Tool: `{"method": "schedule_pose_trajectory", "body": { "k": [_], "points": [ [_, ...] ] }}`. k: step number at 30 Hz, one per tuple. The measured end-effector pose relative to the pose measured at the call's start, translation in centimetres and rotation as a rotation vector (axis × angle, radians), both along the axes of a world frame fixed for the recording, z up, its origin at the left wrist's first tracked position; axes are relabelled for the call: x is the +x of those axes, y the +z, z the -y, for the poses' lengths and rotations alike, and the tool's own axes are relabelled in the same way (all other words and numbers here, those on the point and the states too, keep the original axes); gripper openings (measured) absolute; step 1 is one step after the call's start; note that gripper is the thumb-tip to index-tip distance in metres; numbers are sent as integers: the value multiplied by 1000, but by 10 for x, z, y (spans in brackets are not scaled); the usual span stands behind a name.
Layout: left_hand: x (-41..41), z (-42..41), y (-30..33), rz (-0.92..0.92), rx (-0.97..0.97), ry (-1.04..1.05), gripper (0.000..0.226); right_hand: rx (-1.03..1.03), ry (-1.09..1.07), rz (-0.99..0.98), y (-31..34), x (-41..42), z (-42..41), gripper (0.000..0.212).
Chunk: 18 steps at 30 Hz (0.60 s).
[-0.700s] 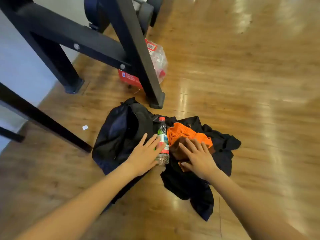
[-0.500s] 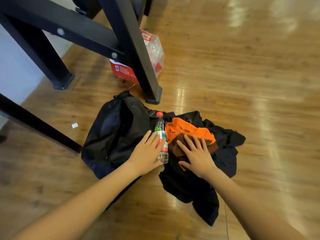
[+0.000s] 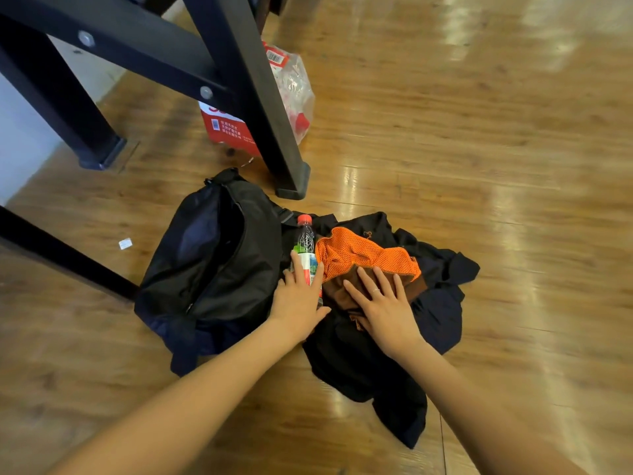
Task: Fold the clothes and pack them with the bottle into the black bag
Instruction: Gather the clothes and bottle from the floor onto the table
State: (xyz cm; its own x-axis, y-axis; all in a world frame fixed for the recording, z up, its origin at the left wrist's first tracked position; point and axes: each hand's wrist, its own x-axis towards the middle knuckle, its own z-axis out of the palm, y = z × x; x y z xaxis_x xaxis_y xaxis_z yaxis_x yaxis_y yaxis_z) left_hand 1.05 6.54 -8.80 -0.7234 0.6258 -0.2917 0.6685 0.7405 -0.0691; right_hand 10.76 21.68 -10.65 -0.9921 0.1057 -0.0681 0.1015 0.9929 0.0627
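— So where does everything sit?

— All on the wooden floor (image 3: 445,132). The black bag (image 3: 219,262) lies on the left, its mouth looking unzipped; the bottle (image 3: 306,243) lies on its side between bag and clothes; the orange mesh garment (image 3: 363,255) sits crumpled on top of the dark clothes (image 3: 359,354).

— And the hands?

— The left hand (image 3: 299,303) rests flat on the bottle, fingers straight, nothing gripped. The right hand (image 3: 385,308) presses flat on the orange piece, fingers spread, not closed on it.

— How will these things handle?

— The bottle likely is rigid, smooth and round, so it may roll; wrap the fingers around its labelled middle. The cloth looks soft, light and limp; I'd pinch a hem or corners and spread it before folding. The mesh may snag.
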Motion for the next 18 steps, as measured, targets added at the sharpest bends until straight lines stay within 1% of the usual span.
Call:
{"method": "schedule_pose_trajectory", "body": {
  "k": [2,6,9,12,14,15,18],
  "points": [
    [7,4,-3,21,49,14,86,6,1,-15,-2,5,-2,73],
    [26,17,-6,23,94,-44,82,9,22,-53,-7,17,-7,73],
    [41,29,-8,80,151,-64,78,-1,43,-72,-13,25,-14,71],
    [49,41,-8,175,258,-49,78,-26,63,-75,-15,36,-19,55],
    [47,44,-7,258,383,19,84,-146,-2,-67,-11,40,-22,61],
    [44,44,-7,297,448,73,87,-214,-60,-97,-8,40,-24,65],
    [30,38,-12,472,583,258,101,-371,-306,-190,-3,41,-33,76]
  ]
}}
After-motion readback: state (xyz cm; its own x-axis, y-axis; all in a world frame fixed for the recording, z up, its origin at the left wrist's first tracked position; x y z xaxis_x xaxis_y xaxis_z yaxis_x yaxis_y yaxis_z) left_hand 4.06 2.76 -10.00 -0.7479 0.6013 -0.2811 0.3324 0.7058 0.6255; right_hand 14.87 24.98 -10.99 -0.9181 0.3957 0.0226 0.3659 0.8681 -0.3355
